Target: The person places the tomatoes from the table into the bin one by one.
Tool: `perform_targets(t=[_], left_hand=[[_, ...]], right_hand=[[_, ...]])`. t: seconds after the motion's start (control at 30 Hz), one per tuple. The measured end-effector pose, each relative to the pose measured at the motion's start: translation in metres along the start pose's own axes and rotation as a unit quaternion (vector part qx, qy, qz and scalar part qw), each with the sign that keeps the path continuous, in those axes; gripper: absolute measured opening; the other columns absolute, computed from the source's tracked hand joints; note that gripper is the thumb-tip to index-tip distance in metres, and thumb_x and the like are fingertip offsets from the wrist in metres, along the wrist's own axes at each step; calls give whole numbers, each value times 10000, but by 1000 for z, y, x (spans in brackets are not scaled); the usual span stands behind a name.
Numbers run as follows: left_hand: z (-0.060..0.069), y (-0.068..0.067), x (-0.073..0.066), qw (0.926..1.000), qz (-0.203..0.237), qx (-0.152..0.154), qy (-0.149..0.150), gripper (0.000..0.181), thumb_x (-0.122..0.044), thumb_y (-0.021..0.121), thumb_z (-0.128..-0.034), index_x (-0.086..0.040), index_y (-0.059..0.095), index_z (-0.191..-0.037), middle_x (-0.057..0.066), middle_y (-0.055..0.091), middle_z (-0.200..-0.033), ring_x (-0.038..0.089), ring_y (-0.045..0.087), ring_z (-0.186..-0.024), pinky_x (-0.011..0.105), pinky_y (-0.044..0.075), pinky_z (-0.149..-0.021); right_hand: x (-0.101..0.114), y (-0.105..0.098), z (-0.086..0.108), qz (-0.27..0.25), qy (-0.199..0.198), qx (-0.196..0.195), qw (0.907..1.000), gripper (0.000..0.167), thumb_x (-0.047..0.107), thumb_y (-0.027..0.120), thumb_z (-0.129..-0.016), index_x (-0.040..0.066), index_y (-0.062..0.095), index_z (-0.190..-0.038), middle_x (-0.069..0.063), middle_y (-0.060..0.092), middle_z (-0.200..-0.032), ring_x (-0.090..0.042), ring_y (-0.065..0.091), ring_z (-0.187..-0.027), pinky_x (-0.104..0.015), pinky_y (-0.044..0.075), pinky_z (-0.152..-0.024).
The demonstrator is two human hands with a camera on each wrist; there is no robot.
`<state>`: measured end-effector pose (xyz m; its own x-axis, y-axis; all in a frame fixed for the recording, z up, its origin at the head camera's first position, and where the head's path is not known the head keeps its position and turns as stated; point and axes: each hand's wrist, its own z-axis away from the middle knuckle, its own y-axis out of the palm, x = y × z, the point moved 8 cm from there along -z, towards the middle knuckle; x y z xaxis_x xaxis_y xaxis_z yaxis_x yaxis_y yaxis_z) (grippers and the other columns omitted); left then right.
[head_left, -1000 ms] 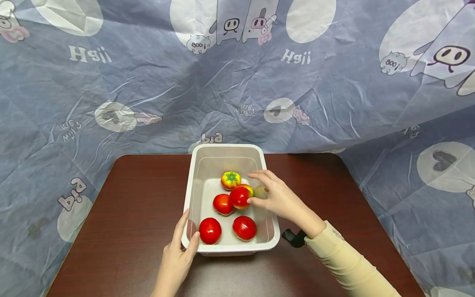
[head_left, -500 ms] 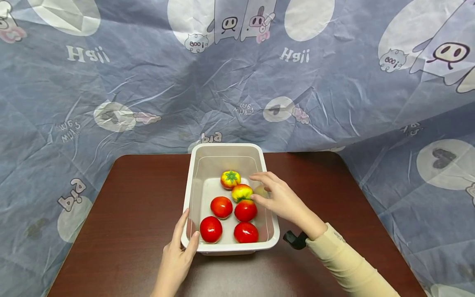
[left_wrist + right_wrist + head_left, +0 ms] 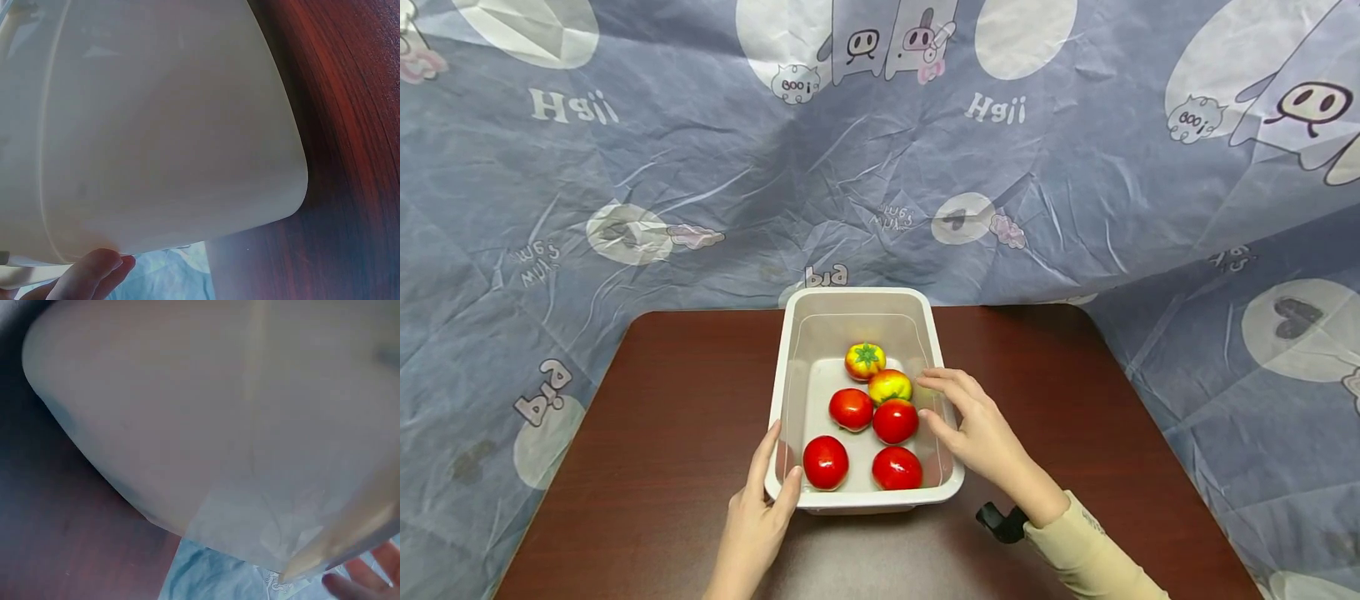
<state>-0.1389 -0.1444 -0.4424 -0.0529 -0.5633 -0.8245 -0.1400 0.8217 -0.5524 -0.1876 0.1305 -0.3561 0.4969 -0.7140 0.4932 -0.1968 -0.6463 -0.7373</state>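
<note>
A white plastic tub (image 3: 781, 367) holds several shiny tomatoes, one of them a red tomato (image 3: 896, 422) lying against a yellow-red tomato (image 3: 891, 387). Behind these sits another yellow-red tomato (image 3: 866, 361) with a green leafy top. My left hand (image 3: 758, 512) grips the tub's rim at the near left corner, thumb over the inside and fingers along the outside. Over the right rim is my right hand (image 3: 981, 433), fingers spread and holding nothing, beside the red tomato. In the left wrist view, fingers (image 3: 87, 275) rest by the tub's wall.
The tub stands on a dark brown wooden table (image 3: 700, 400). A blue-grey printed cloth (image 3: 850, 167) hangs behind and at the sides. A black strap or device (image 3: 1002, 523) is on the right wrist, below a cream sleeve (image 3: 1090, 550).
My right hand has let go of a red tomato, which dropped in front of the yellow-red one. The hand then drew back to the right. My left hand has kept its place.
</note>
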Motion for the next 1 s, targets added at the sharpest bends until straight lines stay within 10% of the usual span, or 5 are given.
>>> perform_targets(t=[1.0], left_hand=[[-2, -7, 7, 9998, -171, 87, -102, 654, -348, 564, -993, -367, 235, -1558, 205, 588, -1364, 424, 657, -1065, 599, 497, -857]], right_hand=[[-5, 12, 38, -127, 834, -808, 9932, 469, 79, 754, -833, 72, 626, -1284, -101, 549, -1375, -286, 532, -1244, -525, 490, -969]])
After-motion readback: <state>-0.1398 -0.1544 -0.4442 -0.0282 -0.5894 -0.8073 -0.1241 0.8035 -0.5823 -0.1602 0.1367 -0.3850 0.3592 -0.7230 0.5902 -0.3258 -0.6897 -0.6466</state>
